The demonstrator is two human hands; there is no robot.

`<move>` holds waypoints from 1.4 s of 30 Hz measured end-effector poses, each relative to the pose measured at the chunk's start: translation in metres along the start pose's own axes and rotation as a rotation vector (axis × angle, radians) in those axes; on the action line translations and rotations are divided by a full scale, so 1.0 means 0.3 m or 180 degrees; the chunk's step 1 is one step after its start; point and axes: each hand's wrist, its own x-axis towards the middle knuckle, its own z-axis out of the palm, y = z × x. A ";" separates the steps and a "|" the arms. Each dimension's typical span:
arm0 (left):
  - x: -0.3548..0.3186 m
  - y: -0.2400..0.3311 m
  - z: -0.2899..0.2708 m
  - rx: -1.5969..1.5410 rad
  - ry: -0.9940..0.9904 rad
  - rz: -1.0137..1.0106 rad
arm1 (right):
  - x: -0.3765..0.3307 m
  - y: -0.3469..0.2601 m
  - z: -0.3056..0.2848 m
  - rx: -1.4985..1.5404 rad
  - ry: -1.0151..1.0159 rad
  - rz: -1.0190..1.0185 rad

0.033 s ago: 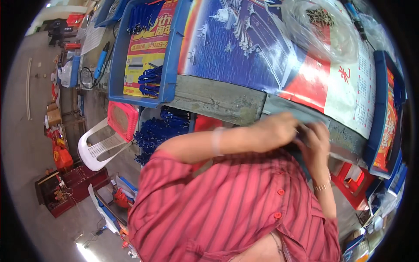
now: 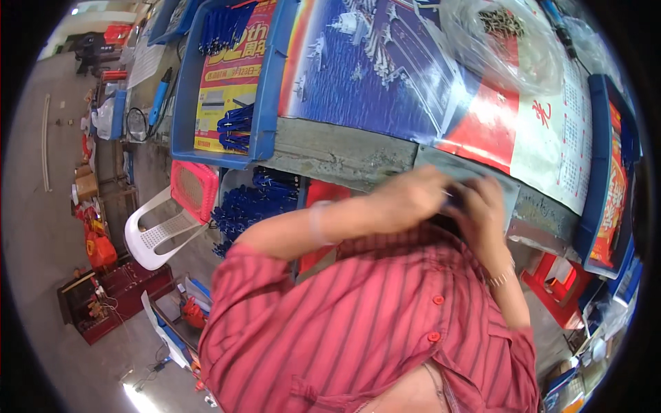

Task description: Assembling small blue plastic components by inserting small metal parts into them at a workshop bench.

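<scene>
My left hand (image 2: 415, 195) and my right hand (image 2: 483, 208) are close together at the front edge of the workbench. Both are blurred by motion, with their fingers curled in toward each other. Something small and dark blue (image 2: 452, 199) shows between the fingertips; its kind is too smeared to make out. Just beyond the hands, a grey plate (image 2: 441, 160) lies on the bench edge. In the blue tray (image 2: 263, 131) to the left lie bundles of thin dark blue pieces (image 2: 236, 128) with small metal ends.
On the bench, a clear plastic bag (image 2: 468, 41) holds small brass-coloured parts (image 2: 502, 23) over a printed poster (image 2: 372, 76). Another blue tray (image 2: 591, 227) stands at right. A blue-handled tool (image 2: 160, 100) lies at left. Below are more blue pieces (image 2: 251, 206) and a pink-and-white chair (image 2: 162, 237).
Both hands have shifted slightly left, and the left forearm sits a little further left. The hands stay together in the same working spot.
</scene>
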 end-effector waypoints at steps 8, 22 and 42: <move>0.093 0.061 0.137 -0.0045 -0.0019 0.0117 | -0.116 0.062 -0.103 -0.0337 -0.0059 0.0174; 0.096 0.051 0.112 -0.0086 -0.0211 0.0125 | -0.107 0.058 -0.085 -0.0173 0.0010 0.0263; -0.002 -0.026 -0.024 0.0032 0.0113 -0.0342 | 0.026 0.029 0.065 0.0263 0.0215 -0.0280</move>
